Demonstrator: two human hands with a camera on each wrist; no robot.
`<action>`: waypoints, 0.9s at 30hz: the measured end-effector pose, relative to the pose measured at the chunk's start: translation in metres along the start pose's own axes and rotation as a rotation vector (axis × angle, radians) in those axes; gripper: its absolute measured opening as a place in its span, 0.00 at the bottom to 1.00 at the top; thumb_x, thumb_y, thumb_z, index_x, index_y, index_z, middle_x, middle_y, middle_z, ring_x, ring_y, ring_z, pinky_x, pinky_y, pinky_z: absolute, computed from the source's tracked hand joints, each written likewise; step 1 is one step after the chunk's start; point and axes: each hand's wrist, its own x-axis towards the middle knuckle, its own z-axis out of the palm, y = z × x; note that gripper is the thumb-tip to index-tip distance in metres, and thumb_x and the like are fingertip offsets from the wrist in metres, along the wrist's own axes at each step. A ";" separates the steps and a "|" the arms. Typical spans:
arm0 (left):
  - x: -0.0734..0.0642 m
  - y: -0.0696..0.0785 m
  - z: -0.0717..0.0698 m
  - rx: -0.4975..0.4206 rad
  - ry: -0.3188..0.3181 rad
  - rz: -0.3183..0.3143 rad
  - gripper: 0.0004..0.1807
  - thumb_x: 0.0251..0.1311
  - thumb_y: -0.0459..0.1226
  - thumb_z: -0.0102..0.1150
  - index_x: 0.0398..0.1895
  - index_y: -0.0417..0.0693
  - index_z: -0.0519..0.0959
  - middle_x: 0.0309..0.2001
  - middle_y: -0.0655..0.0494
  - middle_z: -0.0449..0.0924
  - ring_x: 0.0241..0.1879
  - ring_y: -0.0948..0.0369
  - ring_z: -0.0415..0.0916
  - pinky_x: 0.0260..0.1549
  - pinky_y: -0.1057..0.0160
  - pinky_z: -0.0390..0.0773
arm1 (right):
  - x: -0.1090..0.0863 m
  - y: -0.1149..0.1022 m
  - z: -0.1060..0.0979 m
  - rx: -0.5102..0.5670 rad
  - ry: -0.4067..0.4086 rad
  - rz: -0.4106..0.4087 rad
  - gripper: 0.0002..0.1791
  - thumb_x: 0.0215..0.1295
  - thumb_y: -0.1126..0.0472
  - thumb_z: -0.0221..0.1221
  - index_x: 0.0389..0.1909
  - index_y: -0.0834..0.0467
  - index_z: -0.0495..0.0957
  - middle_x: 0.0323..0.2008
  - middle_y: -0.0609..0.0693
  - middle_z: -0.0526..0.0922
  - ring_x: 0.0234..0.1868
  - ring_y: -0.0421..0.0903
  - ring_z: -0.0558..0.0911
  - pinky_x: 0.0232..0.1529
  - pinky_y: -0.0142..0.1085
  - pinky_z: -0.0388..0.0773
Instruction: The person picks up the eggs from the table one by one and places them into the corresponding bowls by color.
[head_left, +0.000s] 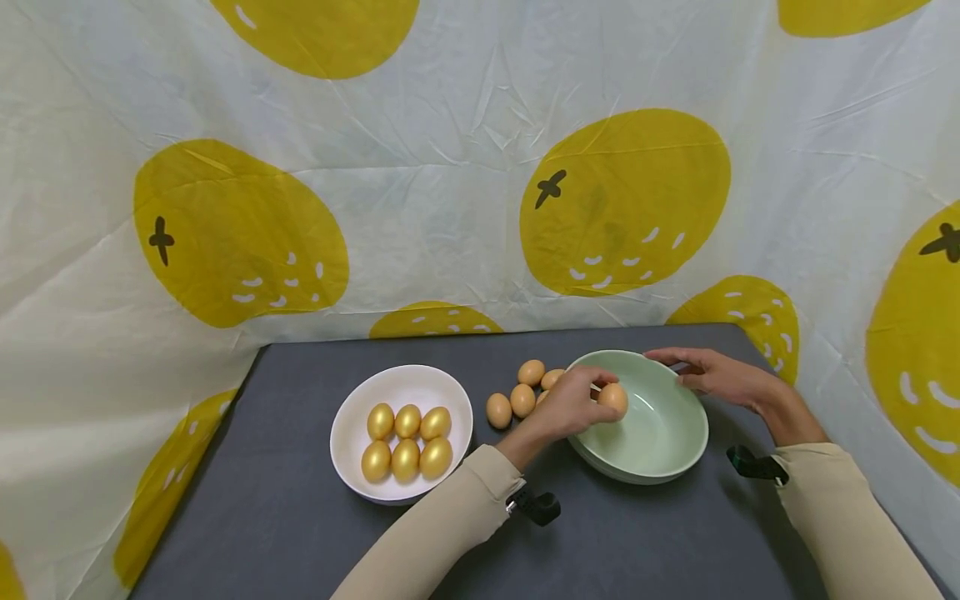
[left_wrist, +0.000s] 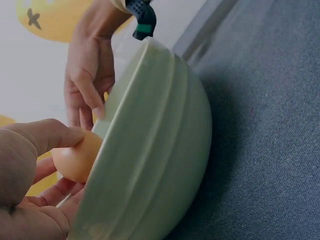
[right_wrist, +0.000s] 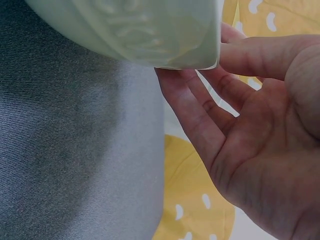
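A brown egg (head_left: 615, 402) is pinched between the thumb and fingers of my left hand (head_left: 572, 407), over the near-left part of a pale green bowl (head_left: 660, 429). In the left wrist view the egg (left_wrist: 79, 157) shows just beyond the bowl's rim. My right hand (head_left: 716, 377) holds the far-right rim of that bowl. Seen from the right wrist, the thumb (right_wrist: 260, 57) lies over the rim and the fingers are against the outer wall. Beside the bowl, several more brown eggs (head_left: 498, 411) lie on the table, some partly hidden behind my left hand.
To the left stands a white bowl (head_left: 347, 433) with several gold eggs (head_left: 406, 460) in two rows. A dark grey cloth covers the table (head_left: 277, 500). Behind it hangs a white curtain (head_left: 435, 225) printed with large yellow fruit.
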 end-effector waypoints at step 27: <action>0.024 0.001 0.023 0.544 -0.091 0.037 0.19 0.50 0.37 0.71 0.46 0.47 0.80 0.42 0.62 0.80 0.42 0.67 0.73 0.41 0.77 0.69 | 0.001 -0.002 0.001 0.026 -0.001 0.021 0.31 0.75 0.69 0.52 0.77 0.60 0.60 0.72 0.65 0.66 0.59 0.54 0.78 0.50 0.38 0.80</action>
